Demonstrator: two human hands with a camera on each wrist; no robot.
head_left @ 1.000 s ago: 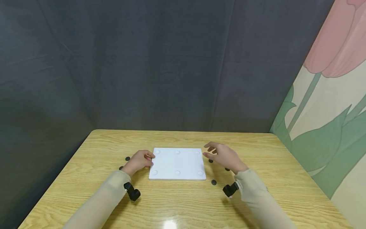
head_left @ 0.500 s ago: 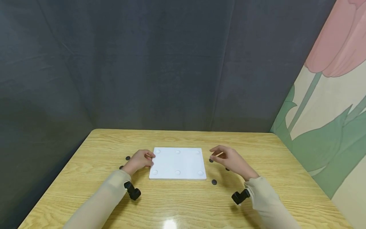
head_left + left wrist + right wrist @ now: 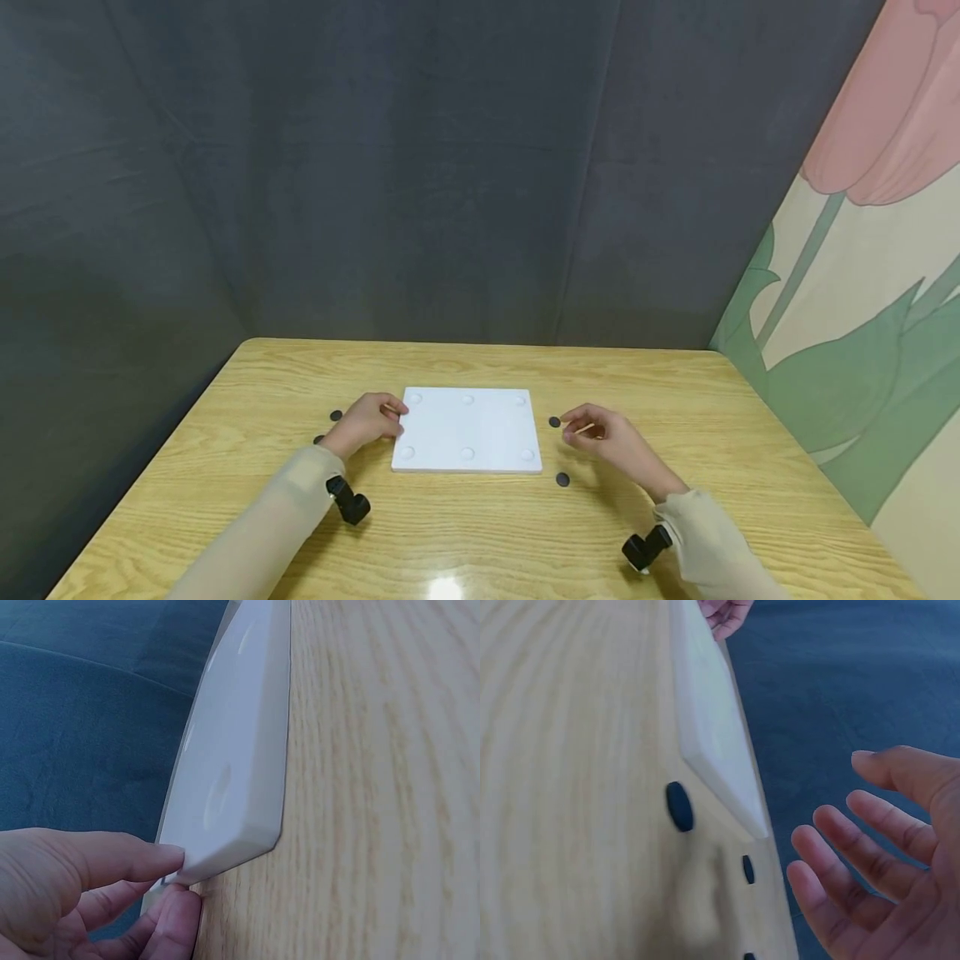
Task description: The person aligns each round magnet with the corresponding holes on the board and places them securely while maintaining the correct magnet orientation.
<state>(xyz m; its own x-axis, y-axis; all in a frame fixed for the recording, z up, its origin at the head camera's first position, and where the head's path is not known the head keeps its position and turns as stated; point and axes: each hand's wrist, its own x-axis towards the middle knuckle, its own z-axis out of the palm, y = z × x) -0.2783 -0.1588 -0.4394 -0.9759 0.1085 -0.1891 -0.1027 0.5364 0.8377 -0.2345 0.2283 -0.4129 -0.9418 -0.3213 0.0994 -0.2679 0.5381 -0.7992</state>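
A flat white board [image 3: 467, 429] with several shallow round recesses lies on the table. At its left edge my left hand [image 3: 369, 423] holds the board, with the thumb [image 3: 154, 859] on the top near a corner and the other fingers curled low against the side. My right hand [image 3: 611, 437] hovers right of the board, fingers spread and loosely bent, nothing in them. Close to its fingertips lies a black disc [image 3: 554, 422]. Another black disc [image 3: 562, 479] sits nearer to me; the right wrist view also catches part of a disc [image 3: 749, 956] at its bottom edge.
Left of the board, beside my left wrist, lie a black disc [image 3: 336, 415] and a partly covered disc [image 3: 318, 439]. The wooden table [image 3: 480, 533] ends at a dark curtain [image 3: 420, 183] behind. A tulip-patterned wall [image 3: 862, 333] borders the right side.
My right hand has moved right and toward me, away from the board's right edge, past the discs. My left hand has stayed at the board's left edge.
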